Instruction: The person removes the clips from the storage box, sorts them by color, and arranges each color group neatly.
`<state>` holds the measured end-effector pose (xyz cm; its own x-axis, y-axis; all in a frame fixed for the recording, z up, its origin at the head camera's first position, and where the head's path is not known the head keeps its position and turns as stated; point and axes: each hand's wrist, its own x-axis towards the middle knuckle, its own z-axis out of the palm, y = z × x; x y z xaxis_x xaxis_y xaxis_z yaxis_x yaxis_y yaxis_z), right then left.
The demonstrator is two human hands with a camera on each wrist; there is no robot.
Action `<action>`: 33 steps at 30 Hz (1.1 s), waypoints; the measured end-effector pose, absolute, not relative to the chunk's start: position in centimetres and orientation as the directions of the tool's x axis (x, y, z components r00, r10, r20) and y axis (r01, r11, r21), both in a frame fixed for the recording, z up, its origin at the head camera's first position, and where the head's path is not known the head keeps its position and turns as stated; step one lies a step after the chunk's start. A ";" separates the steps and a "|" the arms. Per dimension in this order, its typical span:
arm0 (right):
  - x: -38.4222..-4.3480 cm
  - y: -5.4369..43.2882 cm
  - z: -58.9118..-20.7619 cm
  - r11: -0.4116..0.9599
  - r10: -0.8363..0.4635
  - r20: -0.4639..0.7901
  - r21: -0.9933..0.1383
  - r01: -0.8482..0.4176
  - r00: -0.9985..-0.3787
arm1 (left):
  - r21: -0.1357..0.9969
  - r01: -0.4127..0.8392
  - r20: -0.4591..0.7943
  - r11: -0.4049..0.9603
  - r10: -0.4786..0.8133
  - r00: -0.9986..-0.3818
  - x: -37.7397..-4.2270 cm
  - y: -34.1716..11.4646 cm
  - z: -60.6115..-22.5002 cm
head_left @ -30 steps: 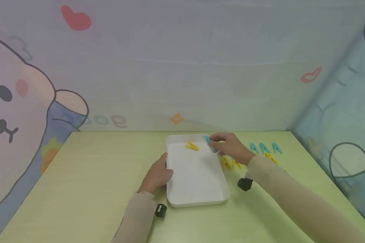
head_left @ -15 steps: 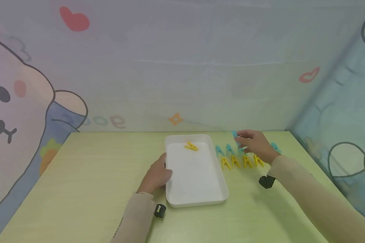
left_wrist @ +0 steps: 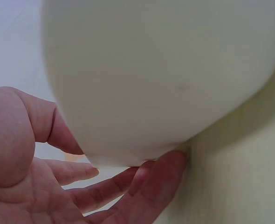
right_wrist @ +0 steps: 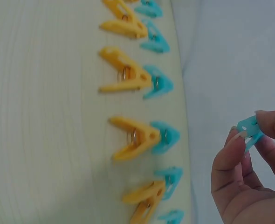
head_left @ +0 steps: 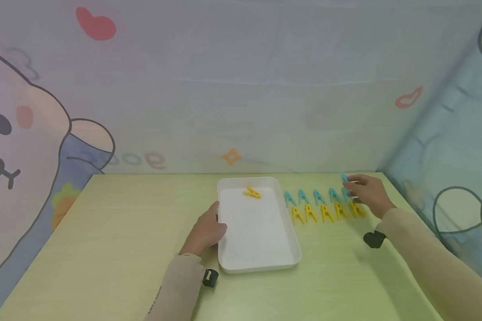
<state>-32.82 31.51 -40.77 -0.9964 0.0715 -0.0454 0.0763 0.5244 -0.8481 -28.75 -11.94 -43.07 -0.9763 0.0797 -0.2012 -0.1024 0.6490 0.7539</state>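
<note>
In the head view, my left hand (head_left: 205,231) grips the left side of a white tray (head_left: 261,249), thumb over the rim. The left wrist view shows that hand's fingers against the outside of the tray wall (left_wrist: 151,84). A yellow clothespin (head_left: 251,192) lies inside the tray near its far end. My right hand (head_left: 367,191) pinches a blue clothespin (right_wrist: 249,129) between thumb and fingers, raised over the right end of two rows. Blue clothespins (head_left: 319,197) form the far row and yellow clothespins (head_left: 326,213) the near one, jaws pointing away; the hand partly hides the right end.
The table (head_left: 124,232) has its back edge against a printed cloth backdrop (head_left: 325,111). Another cloth (head_left: 446,200) hangs along the right side. Both rows lie just right of the tray, close to the back edge.
My right hand has moved right with the blue clothespin, from the tray's far right corner along the rows to their right end. The left hand and tray have stayed in place.
</note>
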 end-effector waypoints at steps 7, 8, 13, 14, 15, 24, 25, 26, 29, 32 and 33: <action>-32.6 33.9 -42.4 0.565 0.160 -0.001 -0.820 0.092 -0.987 | 0.750 -0.106 -0.204 0.653 0.077 -0.976 -28.6 -12.0 -43.0; -32.5 34.2 -42.7 0.575 0.174 0.008 -0.813 0.095 -0.985 | 0.752 -0.106 -0.205 0.650 0.078 -0.976 -28.6 -12.0 -43.0; -32.2 36.0 -44.0 0.602 0.259 0.000 -0.782 0.162 -0.966 | 0.757 -0.106 -0.207 0.645 0.083 -0.975 -28.5 -11.9 -42.8; -32.2 36.3 -44.3 0.604 0.273 -0.010 -0.776 0.180 -0.962 | 0.757 -0.106 -0.206 0.645 0.082 -0.975 -28.5 -11.9 -42.9; -32.2 36.6 -44.5 0.604 0.289 -0.022 -0.771 0.200 -0.957 | 0.757 -0.106 -0.206 0.644 0.081 -0.975 -28.5 -11.9 -42.9; -31.9 38.0 -45.5 0.723 0.312 -0.091 -0.623 0.299 -0.946 | 0.746 -0.099 -0.198 0.659 0.078 -0.977 -28.8 -11.9 -43.1; -31.9 38.1 -45.6 0.729 0.308 -0.098 -0.615 0.301 -0.946 | 0.745 -0.097 -0.197 0.660 0.079 -0.977 -28.8 -11.9 -43.2; -31.9 38.1 -45.7 0.733 0.304 -0.104 -0.610 0.303 -0.947 | 0.744 -0.095 -0.195 0.661 0.080 -0.977 -28.8 -11.9 -43.2; -31.7 38.1 -45.9 0.741 0.293 -0.112 -0.601 0.299 -0.950 | 0.745 -0.087 -0.190 0.661 0.086 -0.978 -28.8 -11.9 -43.2; -31.6 38.1 -46.0 0.751 0.288 -0.111 -0.590 0.296 -0.951 | 0.745 -0.083 -0.188 0.662 0.089 -0.978 -28.9 -11.9 -43.3; -31.6 38.1 -46.1 0.753 0.285 -0.113 -0.589 0.295 -0.952 | 0.743 -0.083 -0.189 0.664 0.089 -0.978 -28.9 -11.9 -43.3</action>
